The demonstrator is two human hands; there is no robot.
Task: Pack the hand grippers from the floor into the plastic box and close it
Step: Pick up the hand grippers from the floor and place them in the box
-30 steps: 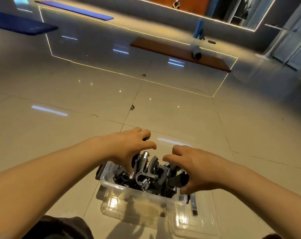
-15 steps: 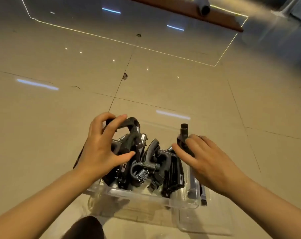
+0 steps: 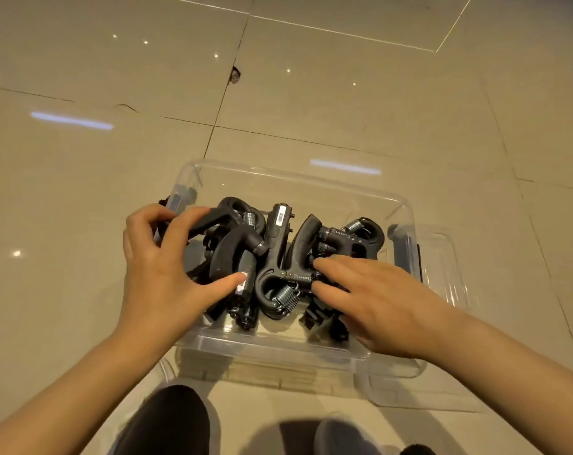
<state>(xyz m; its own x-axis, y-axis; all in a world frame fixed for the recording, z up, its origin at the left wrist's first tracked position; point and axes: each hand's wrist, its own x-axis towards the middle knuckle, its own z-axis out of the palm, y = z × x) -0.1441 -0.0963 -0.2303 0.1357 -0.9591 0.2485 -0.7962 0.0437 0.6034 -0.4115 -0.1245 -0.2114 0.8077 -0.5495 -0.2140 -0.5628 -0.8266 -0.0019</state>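
A clear plastic box (image 3: 298, 183) stands on the tiled floor in front of me, holding several black hand grippers (image 3: 283, 251) with metal springs. My left hand (image 3: 162, 270) reaches in from the left, fingers and thumb wrapped around a black gripper (image 3: 232, 254) at the left of the pile. My right hand (image 3: 373, 297) lies flat over the grippers at the right side, fingers spread and pressing down. The clear lid (image 3: 442, 277) lies partly under the box, sticking out to the right.
Glossy beige floor tiles (image 3: 344, 93) surround the box, with a chipped spot (image 3: 235, 75) at a tile joint beyond it. My knee in dark cloth (image 3: 166, 421) and a grey shoe (image 3: 341, 435) are at the bottom edge.
The view has tilted down onto the box. My left hand lowered its gripper into the pile. My right hand let its upright gripper sink and now rests flat on the grippers.
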